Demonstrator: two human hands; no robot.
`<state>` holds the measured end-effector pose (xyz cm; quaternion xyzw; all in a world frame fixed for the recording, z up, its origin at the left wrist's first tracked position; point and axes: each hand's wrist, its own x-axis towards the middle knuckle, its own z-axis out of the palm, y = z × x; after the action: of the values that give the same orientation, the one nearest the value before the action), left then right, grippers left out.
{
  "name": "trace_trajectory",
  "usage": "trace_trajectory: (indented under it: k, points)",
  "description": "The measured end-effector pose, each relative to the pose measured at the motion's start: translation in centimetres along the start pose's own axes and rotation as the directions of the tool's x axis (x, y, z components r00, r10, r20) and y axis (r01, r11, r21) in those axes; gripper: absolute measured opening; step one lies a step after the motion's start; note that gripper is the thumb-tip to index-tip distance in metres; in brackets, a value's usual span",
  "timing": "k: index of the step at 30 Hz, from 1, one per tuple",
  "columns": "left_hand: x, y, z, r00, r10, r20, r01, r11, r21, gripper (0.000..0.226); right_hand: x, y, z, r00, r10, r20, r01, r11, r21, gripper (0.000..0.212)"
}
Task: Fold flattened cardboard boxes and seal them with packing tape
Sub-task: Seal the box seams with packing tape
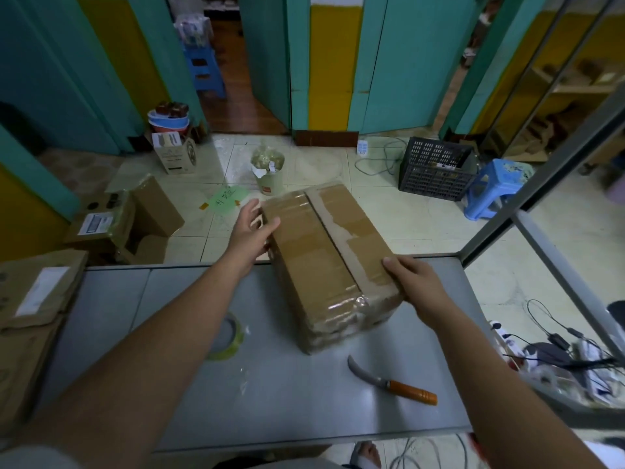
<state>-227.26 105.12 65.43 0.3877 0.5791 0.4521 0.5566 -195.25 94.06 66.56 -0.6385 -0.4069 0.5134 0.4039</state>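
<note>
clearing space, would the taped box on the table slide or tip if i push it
Probably stiff: the box is closed and taped along its seam. Low and wide, it likely won't tip. The smooth grey table suggests it slides readily.

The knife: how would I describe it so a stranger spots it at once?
Find the grey table, then the taped cardboard box on it. Just nearer than the box lies the knife: curved blade, orange handle, unlike the round tape roll to its left.
</note>
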Motion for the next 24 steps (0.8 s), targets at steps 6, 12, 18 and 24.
trace_trajectory:
  k: [6,12,18,24]
  points:
    - [-5.3,-2.0,0.1,0.999,-0.028,-0.035,0.031,0.996,0.089,0.081,-2.8,1.9,4.4,0.978,-0.121,-0.170,0.128,0.991,0.030,0.023]
    - [-12.5,-4.1,-1.3,0.986,-0.054,0.157,0.055,0.998,-0.001,0.073,-2.7,1.9,6.0,0.961,-0.123,-0.247,0.119,0.992,-0.030,0.028]
    - [-11.9,-4.1,-0.5,0.989,0.065,0.131,-0.071,0.996,0.047,0.070,-3.1,2.2,7.4,0.961,-0.089,-0.263,0.082,0.996,-0.041,0.034]
    - [-10.8,-7.2,-5.0,0.996,0.083,0.017,-0.084,0.943,0.323,0.033,-2.6,2.1,6.4,0.968,-0.106,-0.225,0.079,0.989,-0.128,0.044]
